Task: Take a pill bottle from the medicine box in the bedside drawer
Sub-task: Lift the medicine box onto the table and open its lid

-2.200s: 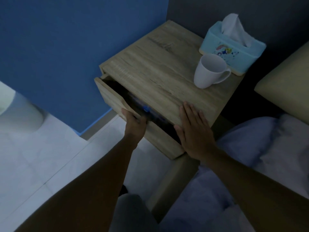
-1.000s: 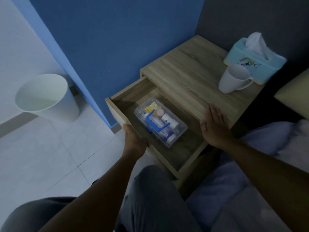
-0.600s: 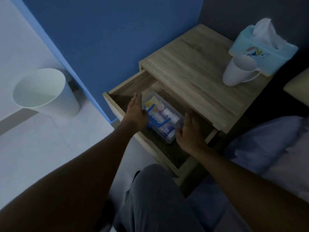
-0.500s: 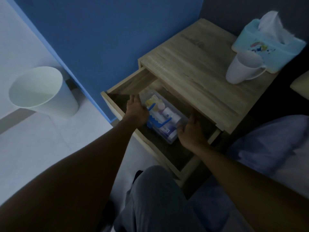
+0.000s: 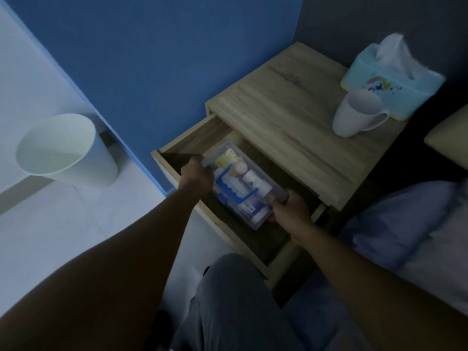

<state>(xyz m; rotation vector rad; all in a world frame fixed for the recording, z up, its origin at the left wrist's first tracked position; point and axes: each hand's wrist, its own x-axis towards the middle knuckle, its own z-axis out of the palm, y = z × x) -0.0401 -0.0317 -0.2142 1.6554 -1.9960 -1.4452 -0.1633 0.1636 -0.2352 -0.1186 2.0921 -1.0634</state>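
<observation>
The bedside drawer [image 5: 192,140] stands pulled out of the wooden nightstand [image 5: 286,127]. Inside it is a clear plastic medicine box [image 5: 229,153] with a blue handle [image 5: 228,184] on its lid. Through the lid I see a white pill bottle [image 5: 252,179], a pink-capped one [image 5: 240,167] and a yellow packet. My left hand [image 5: 197,174] grips the box's far left end. My right hand [image 5: 291,207] grips its near right end. The box looks slightly tilted between the hands.
A white mug [image 5: 354,115] and a light blue tissue box [image 5: 390,82] stand on the nightstand's top. A white waste bin [image 5: 63,150] sits on the tiled floor at left. The blue wall is behind; a bed with pale bedding [image 5: 417,229] lies at right.
The drawer was pulled open by my left hand. Both hands then moved into the drawer and closed on the two ends of the medicine box.
</observation>
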